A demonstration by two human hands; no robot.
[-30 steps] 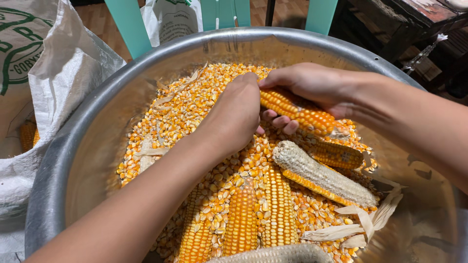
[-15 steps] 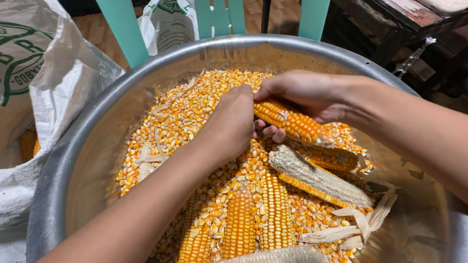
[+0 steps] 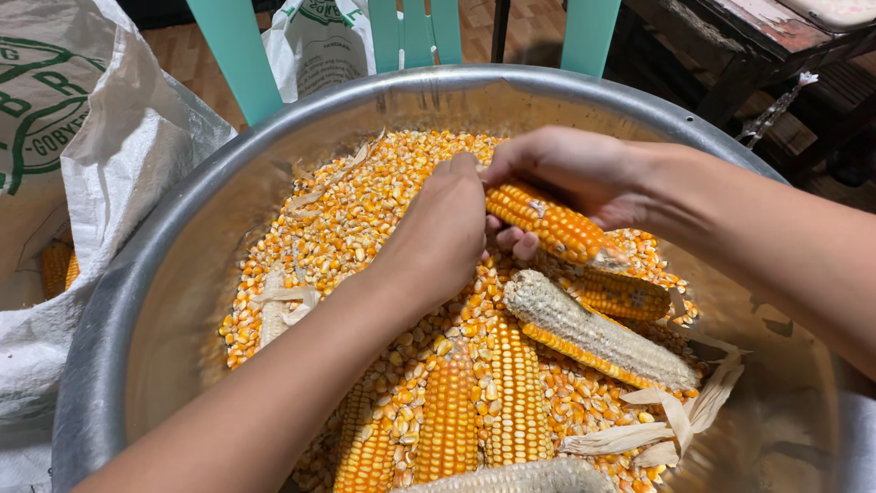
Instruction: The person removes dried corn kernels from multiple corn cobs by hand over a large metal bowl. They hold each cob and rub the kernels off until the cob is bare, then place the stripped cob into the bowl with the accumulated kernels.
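Observation:
Both my hands grip one orange corn cob [image 3: 552,228] above a big metal basin [image 3: 182,274]. My left hand [image 3: 443,233] wraps its near end, thumb pressed against the kernels. My right hand [image 3: 566,173] holds the cob from above and behind. Loose yellow kernels [image 3: 356,215] fill the basin below. Several whole cobs [image 3: 516,402] lie among them toward the near side, and a half-stripped cob [image 3: 593,329] lies just under my right hand.
Dry husk pieces [image 3: 675,415] lie at the basin's right. A white woven sack [image 3: 82,183] with more cobs inside stands left. Teal chair legs [image 3: 233,55], another white bag [image 3: 319,46] and dark wooden furniture [image 3: 730,55] stand behind the basin.
The held cob has stayed in both hands and shifted slightly lower and nearer. My left thumb has worked along its end. The basin's contents look unchanged.

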